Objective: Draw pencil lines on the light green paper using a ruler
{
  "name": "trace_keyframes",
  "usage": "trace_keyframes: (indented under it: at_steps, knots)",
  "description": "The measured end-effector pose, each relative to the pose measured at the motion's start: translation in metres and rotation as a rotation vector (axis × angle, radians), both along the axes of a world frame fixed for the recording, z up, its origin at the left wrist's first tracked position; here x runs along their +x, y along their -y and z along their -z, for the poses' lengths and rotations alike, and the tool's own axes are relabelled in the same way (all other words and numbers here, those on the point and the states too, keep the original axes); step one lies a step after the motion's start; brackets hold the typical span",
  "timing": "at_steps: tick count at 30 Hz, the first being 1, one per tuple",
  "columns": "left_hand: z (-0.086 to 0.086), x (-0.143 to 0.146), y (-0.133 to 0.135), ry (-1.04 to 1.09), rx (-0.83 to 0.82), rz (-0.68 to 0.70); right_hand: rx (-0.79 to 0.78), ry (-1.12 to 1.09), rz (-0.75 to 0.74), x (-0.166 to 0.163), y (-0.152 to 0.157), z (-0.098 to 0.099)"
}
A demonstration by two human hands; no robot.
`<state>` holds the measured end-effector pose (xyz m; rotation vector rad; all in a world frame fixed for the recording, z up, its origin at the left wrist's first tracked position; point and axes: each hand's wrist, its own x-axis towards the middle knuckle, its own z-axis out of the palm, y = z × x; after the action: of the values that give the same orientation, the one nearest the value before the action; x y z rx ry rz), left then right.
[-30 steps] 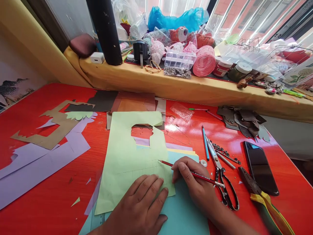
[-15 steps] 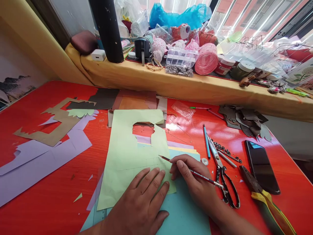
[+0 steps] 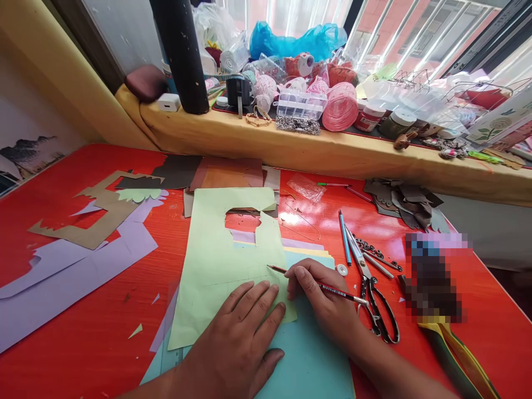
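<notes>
Your left hand (image 3: 249,332): flat, fingers extended, pressing a pale green paper sheet (image 3: 208,249) with ragged cut-out, atop blue paper (image 3: 307,354). Your right hand (image 3: 322,296): closed round a slim dark-red pencil (image 3: 332,289), point at the sheet. Beyond: brown rectangular sheets (image 3: 228,173).

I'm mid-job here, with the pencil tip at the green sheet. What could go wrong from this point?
The green sheet lies over blue paper, with the left hand spread on it; if that pressure eased, it might slip and spoil a pencil line.

It has a ragged hole near the top, so dragging it could tear the paper there.

The scissors lie close beside the right hand, which might knock them while moving the pencil.
</notes>
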<state>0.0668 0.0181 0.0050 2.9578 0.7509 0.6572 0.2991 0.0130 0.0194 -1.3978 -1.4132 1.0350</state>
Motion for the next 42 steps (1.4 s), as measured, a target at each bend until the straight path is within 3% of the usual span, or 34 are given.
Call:
trace_keyframes:
  at_steps: [42]
  knots:
    - [0.0048, -0.0020, 0.0016, -0.045, -0.053, 0.014, 0.020, 0.092, -0.007, -0.0006, -0.0015, -0.0033]
